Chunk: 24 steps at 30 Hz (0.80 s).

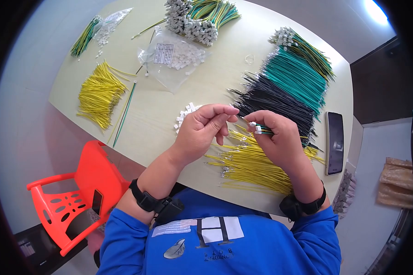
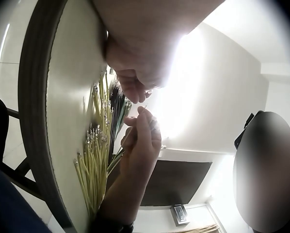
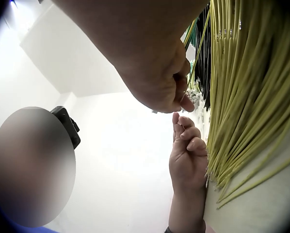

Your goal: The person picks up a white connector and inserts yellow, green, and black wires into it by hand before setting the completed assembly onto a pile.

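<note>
Your right hand (image 1: 282, 140): grip clamped on wires (image 1: 267, 132) with white plugs (image 1: 258, 129), above bench (image 1: 147, 110); your left hand (image 1: 199, 133): fingers bent, cannot tell if clamped; best pinched near wire ends, tips aligned, wrists steady

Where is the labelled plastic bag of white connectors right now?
In the head view, the labelled bag lies on the table, left of centre, beyond the left hand and just below the large green-and-yellow wire bundle.

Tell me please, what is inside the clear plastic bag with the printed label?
The clear plastic bag holds small white blocky pieces; what lies behind its label is hidden.
</note>
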Each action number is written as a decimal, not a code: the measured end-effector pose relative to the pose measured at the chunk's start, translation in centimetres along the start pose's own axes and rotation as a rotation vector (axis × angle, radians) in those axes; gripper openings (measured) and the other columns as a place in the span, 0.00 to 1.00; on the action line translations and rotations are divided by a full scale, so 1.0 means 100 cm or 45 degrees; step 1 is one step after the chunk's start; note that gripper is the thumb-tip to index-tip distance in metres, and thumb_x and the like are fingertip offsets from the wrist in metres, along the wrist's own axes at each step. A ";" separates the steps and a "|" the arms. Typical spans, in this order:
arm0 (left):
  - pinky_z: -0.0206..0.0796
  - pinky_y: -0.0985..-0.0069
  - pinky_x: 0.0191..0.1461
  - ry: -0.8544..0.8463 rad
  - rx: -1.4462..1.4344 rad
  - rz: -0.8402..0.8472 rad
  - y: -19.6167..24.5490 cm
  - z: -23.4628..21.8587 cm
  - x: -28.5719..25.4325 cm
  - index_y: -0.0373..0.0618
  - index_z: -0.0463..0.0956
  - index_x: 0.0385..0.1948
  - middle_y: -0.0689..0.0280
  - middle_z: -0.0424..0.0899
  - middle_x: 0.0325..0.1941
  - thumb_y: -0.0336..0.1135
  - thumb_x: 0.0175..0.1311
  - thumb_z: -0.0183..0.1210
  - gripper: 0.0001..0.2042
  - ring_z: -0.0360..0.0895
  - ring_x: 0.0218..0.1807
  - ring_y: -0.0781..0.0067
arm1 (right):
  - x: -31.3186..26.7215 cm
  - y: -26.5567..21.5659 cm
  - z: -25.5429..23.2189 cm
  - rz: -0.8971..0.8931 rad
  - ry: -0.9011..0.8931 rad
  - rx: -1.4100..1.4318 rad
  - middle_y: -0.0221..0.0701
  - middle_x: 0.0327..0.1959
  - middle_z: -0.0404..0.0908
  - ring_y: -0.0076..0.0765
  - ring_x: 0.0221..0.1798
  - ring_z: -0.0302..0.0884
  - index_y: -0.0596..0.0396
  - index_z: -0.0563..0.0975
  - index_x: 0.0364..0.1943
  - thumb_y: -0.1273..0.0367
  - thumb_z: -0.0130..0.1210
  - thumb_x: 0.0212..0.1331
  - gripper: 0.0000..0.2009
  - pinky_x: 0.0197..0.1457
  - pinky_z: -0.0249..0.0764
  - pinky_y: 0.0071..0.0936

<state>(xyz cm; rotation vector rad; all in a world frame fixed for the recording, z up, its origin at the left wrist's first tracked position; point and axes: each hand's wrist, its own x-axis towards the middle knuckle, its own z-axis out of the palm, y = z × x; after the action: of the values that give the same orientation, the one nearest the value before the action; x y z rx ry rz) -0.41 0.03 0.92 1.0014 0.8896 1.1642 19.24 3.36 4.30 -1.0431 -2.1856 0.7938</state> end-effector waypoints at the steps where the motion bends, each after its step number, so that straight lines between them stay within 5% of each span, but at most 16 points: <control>1: 0.69 0.88 0.31 -0.001 -0.001 -0.001 0.000 0.000 0.000 0.39 0.73 0.48 0.66 0.79 0.38 0.29 0.67 0.50 0.11 0.72 0.30 0.86 | 0.000 -0.001 0.000 0.002 -0.007 0.004 0.32 0.27 0.80 0.25 0.27 0.76 0.57 0.78 0.38 0.79 0.55 0.50 0.09 0.31 0.71 0.20; 13: 0.70 0.87 0.30 -0.016 -0.010 -0.081 0.002 0.001 0.000 0.39 0.70 0.49 0.65 0.79 0.41 0.27 0.66 0.49 0.11 0.74 0.32 0.84 | 0.000 -0.002 0.002 0.033 -0.043 0.019 0.31 0.23 0.77 0.24 0.23 0.73 0.56 0.78 0.34 0.77 0.56 0.50 0.07 0.28 0.68 0.19; 24: 0.70 0.88 0.32 -0.049 -0.051 -0.065 0.003 0.003 -0.003 0.41 0.70 0.39 0.64 0.79 0.43 0.27 0.66 0.49 0.04 0.78 0.38 0.81 | 0.000 -0.001 0.003 0.025 -0.028 0.007 0.31 0.22 0.76 0.27 0.23 0.72 0.57 0.77 0.31 0.75 0.57 0.49 0.04 0.27 0.67 0.21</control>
<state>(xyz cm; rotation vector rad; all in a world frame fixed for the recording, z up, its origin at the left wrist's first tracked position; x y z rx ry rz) -0.26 -0.23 1.36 0.9604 0.8538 1.1120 19.00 3.22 4.17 -1.0595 -2.1938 0.8231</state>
